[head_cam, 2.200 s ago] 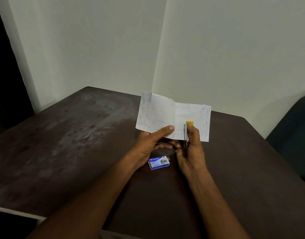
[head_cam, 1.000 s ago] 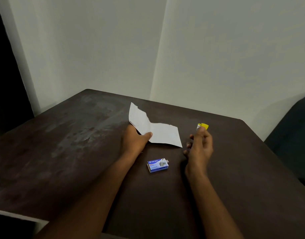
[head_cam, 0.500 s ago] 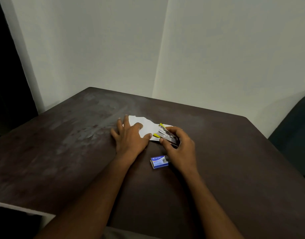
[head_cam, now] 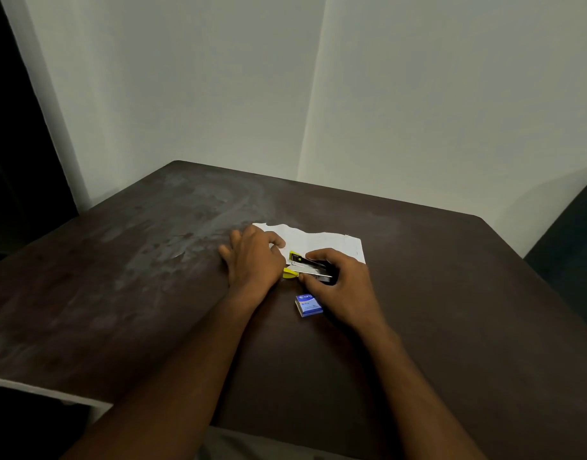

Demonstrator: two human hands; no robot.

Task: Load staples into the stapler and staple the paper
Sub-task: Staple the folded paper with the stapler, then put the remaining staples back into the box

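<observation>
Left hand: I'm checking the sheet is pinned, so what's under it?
The left hand lies flat on the paper's left end, on the table. The paper's part beneath the palm is hidden.

Shiny metal stapler (head_cam: 310,267) with yellow plastic tips is lying on matt white paper (head_cam: 322,242), atop a scuffed, dull table (head_cam: 152,260).

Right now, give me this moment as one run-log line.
left hand: flat on paper | right hand: holding stapler, open, at paper's near edge | staple box: on table, near right hand
</observation>
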